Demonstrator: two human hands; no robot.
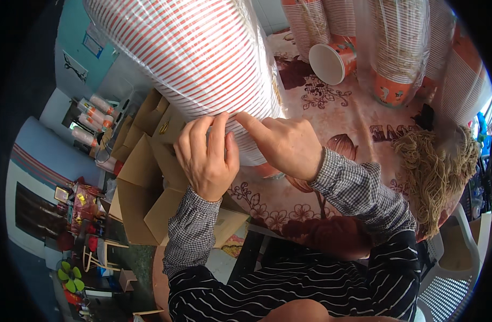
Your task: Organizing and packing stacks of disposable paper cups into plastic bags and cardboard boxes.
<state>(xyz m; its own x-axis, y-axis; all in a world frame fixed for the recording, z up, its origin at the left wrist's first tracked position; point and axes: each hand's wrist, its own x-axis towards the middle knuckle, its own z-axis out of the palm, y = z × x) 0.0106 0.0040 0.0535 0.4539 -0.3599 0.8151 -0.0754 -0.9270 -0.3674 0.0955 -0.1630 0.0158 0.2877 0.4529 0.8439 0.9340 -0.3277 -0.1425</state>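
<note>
A tall, leaning stack of paper cups (197, 59), white with red-orange rim stripes, rises before me in clear plastic. Its lower end meets the table. Both hands come together at the front of its lower part. My left hand (208, 158) touches the stack with bent fingers, its fingertips drawn in toward the other hand. My right hand (286, 142) is closed, its index finger reaching to the left fingertips and the other fingers curled under. Whatever lies between the fingertips is too small to make out.
The round table has a pink flowered cloth (342, 115). A single cup (327, 63) lies tipped on it. More wrapped cup stacks (399, 48) stand behind, at the right. A bundle of beige twine (436, 177) hangs over the right edge above a chair (455, 273). Open cardboard boxes (141, 188) stand at left.
</note>
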